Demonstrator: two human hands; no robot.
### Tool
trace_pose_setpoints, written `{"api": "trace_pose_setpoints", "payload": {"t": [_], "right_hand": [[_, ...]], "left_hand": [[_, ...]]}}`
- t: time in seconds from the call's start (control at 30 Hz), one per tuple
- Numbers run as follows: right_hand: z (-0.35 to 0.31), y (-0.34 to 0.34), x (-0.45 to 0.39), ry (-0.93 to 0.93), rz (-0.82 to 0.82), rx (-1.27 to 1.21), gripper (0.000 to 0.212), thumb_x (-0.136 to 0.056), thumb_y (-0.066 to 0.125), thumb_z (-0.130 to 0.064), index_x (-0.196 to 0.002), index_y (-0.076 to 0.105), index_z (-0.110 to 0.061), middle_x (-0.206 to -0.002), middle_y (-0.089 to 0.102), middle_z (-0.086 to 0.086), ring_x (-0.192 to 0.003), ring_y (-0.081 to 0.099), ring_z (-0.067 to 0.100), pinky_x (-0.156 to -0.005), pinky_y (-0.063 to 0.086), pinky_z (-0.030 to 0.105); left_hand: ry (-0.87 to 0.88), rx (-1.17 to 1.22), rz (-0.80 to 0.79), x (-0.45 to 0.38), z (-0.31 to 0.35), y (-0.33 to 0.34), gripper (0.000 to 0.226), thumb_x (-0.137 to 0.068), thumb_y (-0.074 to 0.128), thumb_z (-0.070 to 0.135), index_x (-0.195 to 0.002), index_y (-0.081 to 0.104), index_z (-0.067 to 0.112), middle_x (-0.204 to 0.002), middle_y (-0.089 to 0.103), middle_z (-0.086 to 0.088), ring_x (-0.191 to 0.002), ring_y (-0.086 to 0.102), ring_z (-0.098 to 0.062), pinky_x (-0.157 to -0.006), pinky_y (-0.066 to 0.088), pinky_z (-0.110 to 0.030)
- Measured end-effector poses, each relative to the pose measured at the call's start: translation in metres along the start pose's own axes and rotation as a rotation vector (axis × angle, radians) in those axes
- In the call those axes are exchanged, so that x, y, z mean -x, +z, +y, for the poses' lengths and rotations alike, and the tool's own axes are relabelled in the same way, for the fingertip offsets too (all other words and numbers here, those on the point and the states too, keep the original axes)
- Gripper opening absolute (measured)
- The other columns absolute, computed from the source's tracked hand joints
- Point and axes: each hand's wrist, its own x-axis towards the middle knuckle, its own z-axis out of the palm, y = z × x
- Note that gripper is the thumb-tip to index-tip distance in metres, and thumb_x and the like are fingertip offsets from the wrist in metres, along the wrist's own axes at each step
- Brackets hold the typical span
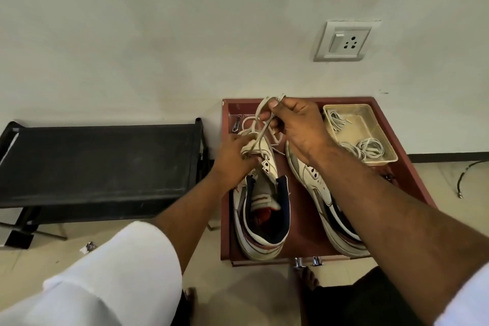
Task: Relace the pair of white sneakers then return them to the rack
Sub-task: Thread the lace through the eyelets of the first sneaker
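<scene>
At centre frame, on a red-brown tabletop [301, 225] with a raised rim, two white sneakers lie side by side, toes toward the wall. The left sneaker [260, 209] has its tongue pulled up and its navy-lined collar open toward the camera. The right sneaker [317, 193] lies just beside it, partly hidden under the right forearm.

The left hand [232, 161] rests on the toe end of the left sneaker, fingers curled and pinching its upper near the eyelets. The right hand [296, 124] is raised above the toes of the pair, thumb and fingers closed on a grey-white lace [260, 124], which runs from the fingertips down to the left sneaker's eyelets. Loose loops of lace lie on the tabletop beyond the toes.

In the upper right corner of the tabletop sits a beige tray [367, 124] holding more coiled laces [370, 147]. A small metal clip-like object [236, 124], too small to identify, lies at the upper left corner of the tabletop.

At left of frame stands a black rack [100, 161] against the wall, well apart from the sneakers. A switch and socket plate [344, 41] is fixed to the wall at upper right. White sleeves show at the lower left and lower right corners.
</scene>
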Motion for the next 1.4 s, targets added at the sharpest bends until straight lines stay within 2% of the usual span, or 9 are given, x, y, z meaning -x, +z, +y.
{"api": "trace_pose_setpoints", "payload": {"t": [0.07, 0.13, 0.3, 0.4, 0.53, 0.67, 0.93, 1.2, 1.4], "right_hand": [[-0.001, -0.002, -0.001, 0.002, -0.003, 0.009, 0.02, -0.096, 0.057, -0.009, -0.082, 0.071, -0.009, -0.069, 0.072, 0.001, -0.054, 0.053, 0.008, -0.052, 0.045, 0.02], [0.0, -0.005, 0.001, 0.002, 0.006, 0.019, 0.02, -0.096, 0.057, -0.008, -0.082, 0.071, -0.009, -0.07, 0.072, 0.003, -0.055, 0.053, 0.009, -0.052, 0.045, 0.021], [0.006, -0.013, 0.006, 0.052, 0.183, -0.01, 0.019, -0.096, 0.059, -0.014, -0.083, 0.071, -0.007, -0.072, 0.074, 0.005, -0.054, 0.054, 0.015, -0.053, 0.046, 0.024], [0.009, -0.013, 0.009, 0.103, 0.26, 0.008, 0.021, -0.097, 0.058, -0.018, -0.082, 0.071, -0.01, -0.072, 0.075, 0.002, -0.069, 0.066, 0.022, -0.069, 0.05, 0.03], [0.007, -0.011, 0.019, 0.235, 0.299, -0.086, 0.024, -0.099, 0.054, -0.019, -0.08, 0.067, -0.012, -0.074, 0.074, 0.005, -0.071, 0.072, 0.015, -0.059, 0.053, 0.025], [-0.004, -0.005, 0.027, 0.279, 0.284, -0.155, 0.023, -0.1, 0.052, -0.019, -0.084, 0.067, -0.01, -0.083, 0.074, 0.01, -0.072, 0.072, 0.018, -0.067, 0.056, 0.029], [-0.006, -0.018, 0.022, 0.338, 0.405, -0.259, 0.018, -0.1, 0.051, -0.013, -0.089, 0.064, -0.007, -0.079, 0.069, 0.01, -0.074, 0.07, 0.021, -0.072, 0.06, 0.035], [0.027, -0.07, 0.006, 0.564, 0.589, -0.277, 0.021, -0.101, 0.046, -0.013, -0.084, 0.058, -0.011, -0.085, 0.068, 0.006, -0.065, 0.066, 0.018, -0.068, 0.058, 0.034], [0.007, -0.044, 0.008, 0.345, 0.462, -0.257, 0.018, -0.101, 0.05, -0.016, -0.095, 0.063, -0.006, -0.079, 0.069, 0.008, -0.069, 0.071, 0.017, -0.066, 0.06, 0.032]], "left_hand": [[0.05, -0.235, -0.111, -0.011, 0.003, -0.004, 0.044, -0.079, 0.079, 0.024, -0.12, 0.067, 0.016, -0.114, 0.054, -0.002, -0.109, 0.051, -0.02, -0.097, 0.045, -0.039], [0.064, -0.186, -0.146, -0.016, 0.007, -0.007, 0.038, -0.078, 0.08, 0.021, -0.113, 0.068, 0.016, -0.099, 0.062, 0.001, -0.092, 0.059, -0.016, -0.088, 0.052, -0.04], [0.011, 0.098, -0.01, 0.0, 0.008, -0.004, 0.055, -0.078, 0.079, 0.005, -0.12, 0.049, 0.026, -0.081, 0.063, -0.006, -0.069, 0.06, -0.009, -0.058, 0.049, -0.012], [0.029, 0.174, 0.017, 0.019, 0.008, -0.001, 0.062, -0.081, 0.08, 0.014, -0.13, 0.045, 0.027, -0.088, 0.067, -0.006, -0.078, 0.065, -0.009, -0.062, 0.047, -0.006], [-0.026, 0.179, 0.07, 0.027, 0.014, 0.01, 0.083, -0.073, 0.086, 0.029, -0.142, 0.04, 0.03, -0.103, 0.064, 0.0, -0.092, 0.064, -0.005, -0.083, 0.056, -0.024], [-0.235, -0.307, 0.093, 0.017, 0.031, 0.022, 0.094, -0.065, 0.084, 0.055, -0.141, 0.036, 0.027, -0.137, 0.046, -0.008, -0.127, 0.043, -0.029, -0.099, 0.044, -0.044], [-0.277, -0.427, -0.005, 0.011, 0.021, 0.013, 0.078, -0.068, 0.08, 0.058, -0.122, 0.033, 0.026, -0.111, 0.06, -0.003, -0.1, 0.063, -0.03, -0.069, 0.05, -0.037], [-0.313, -0.51, -0.088, 0.009, 0.025, 0.007, 0.075, -0.075, 0.072, 0.063, -0.132, 0.034, 0.031, -0.117, 0.059, -0.005, -0.108, 0.061, -0.034, -0.082, 0.055, -0.046], [-0.309, -0.481, 0.001, 0.018, 0.017, 0.012, 0.071, -0.075, 0.065, 0.071, -0.132, 0.048, 0.033, -0.126, 0.056, -0.005, -0.12, 0.05, -0.031, -0.094, 0.044, -0.048]]}}
